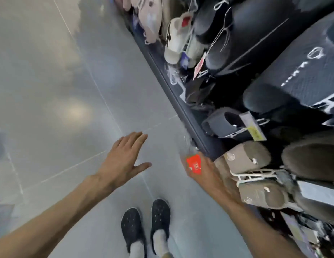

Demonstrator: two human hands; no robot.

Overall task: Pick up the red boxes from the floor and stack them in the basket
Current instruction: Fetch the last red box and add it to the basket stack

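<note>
My right hand grips a small red box with white print, held in the air beside the foot of a shelf. My left hand hovers over the grey floor to the left of it, fingers spread and holding nothing. No basket shows in this view, and no other red box lies on the visible floor.
A dark shelf edge runs diagonally on the right, packed with slippers in black, grey, beige and white. Glossy grey floor tiles fill the left. My two feet in dark clogs stand at the bottom centre.
</note>
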